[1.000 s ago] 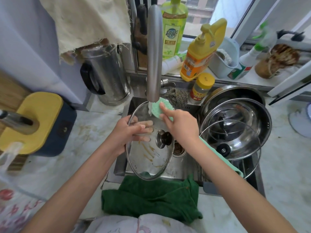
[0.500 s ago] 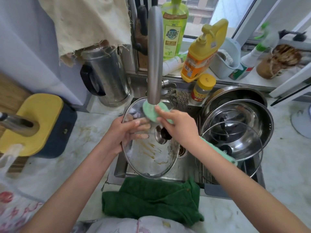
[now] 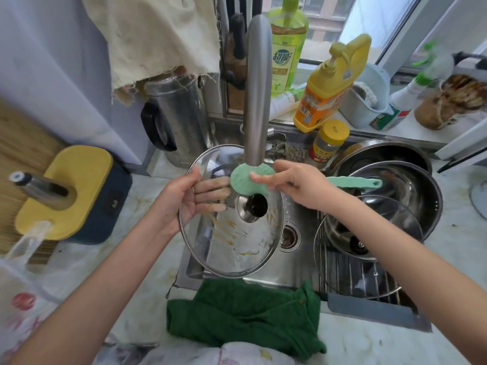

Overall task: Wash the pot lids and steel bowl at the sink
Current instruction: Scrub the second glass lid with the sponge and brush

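Glass lid [image 3: 237, 241] stood tilted over the sink [image 3: 191, 271], its rim pinched in the left hand [image 3: 184, 198]. The right hand [image 3: 297, 185] gripped the green scrubber [image 3: 246, 180], pad just beside that grip; firm strokes were needed on the brown streaks [image 3: 224, 230] below it.

Daylight falls through a window [image 3: 369, 27] behind the pale marbled counter [image 3: 461, 259], with a bluish-white wall [image 3: 52, 61] at left.
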Available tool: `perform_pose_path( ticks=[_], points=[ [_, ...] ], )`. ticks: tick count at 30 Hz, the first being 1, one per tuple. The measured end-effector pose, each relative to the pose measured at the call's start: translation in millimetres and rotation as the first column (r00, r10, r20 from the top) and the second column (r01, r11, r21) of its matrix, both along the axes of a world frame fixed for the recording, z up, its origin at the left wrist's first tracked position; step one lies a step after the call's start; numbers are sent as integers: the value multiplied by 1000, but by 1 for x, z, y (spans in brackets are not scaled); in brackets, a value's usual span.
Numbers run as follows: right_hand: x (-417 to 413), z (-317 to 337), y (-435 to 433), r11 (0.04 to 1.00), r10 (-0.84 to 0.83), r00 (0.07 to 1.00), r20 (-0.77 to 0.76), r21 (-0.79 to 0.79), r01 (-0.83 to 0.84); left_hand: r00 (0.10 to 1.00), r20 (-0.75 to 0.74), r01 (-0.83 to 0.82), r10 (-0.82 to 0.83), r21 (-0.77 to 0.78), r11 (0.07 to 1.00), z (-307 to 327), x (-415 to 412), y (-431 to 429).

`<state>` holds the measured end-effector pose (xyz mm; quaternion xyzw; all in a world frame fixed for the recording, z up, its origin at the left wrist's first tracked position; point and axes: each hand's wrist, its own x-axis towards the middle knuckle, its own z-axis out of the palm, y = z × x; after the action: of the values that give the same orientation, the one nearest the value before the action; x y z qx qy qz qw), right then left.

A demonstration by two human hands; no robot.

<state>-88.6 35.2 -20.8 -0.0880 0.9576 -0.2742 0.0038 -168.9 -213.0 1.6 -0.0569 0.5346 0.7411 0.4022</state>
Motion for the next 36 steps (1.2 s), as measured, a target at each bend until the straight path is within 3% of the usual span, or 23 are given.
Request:
perform_pose_path(
  ticks=[8, 13, 18, 21, 25, 30, 34, 36],
  points=[
    [-11, 16, -11, 969, 212, 975, -73, 144, -200, 999, 21, 45, -45, -32, 998, 5, -3, 0],
    [-11, 23, 9, 960, 156, 977, -144, 255, -115, 996, 50, 66, -67, 22, 998, 5, -9, -5],
    [-13, 28, 2, 916, 271, 951, -150, 343, -207, 993, 92, 74, -76, 31, 997, 8, -5, 2],
    [-12, 33, 12, 915, 259, 947, -192, 363, -177, 992, 73, 102, -104, 31, 994, 8, -6, 2],
    [-11, 30, -6, 901, 345, 922, -177, 337, -272, 990, 44, 134, -134, -2, 991, 11, -5, 10],
    [-9, 30, 15, 910, 252, 945, -207, 382, -159, 990, 32, 140, -140, -3, 990, 11, -9, 10],
    [-11, 27, -9, 898, 341, 923, -176, 352, -265, 989, 9, 146, -146, -21, 989, 6, -9, 10],
    [-5, 27, 0, 930, 248, 957, -148, 313, -192, 993, 32, 112, -112, 5, 994, 2, -10, 7]
  ],
)
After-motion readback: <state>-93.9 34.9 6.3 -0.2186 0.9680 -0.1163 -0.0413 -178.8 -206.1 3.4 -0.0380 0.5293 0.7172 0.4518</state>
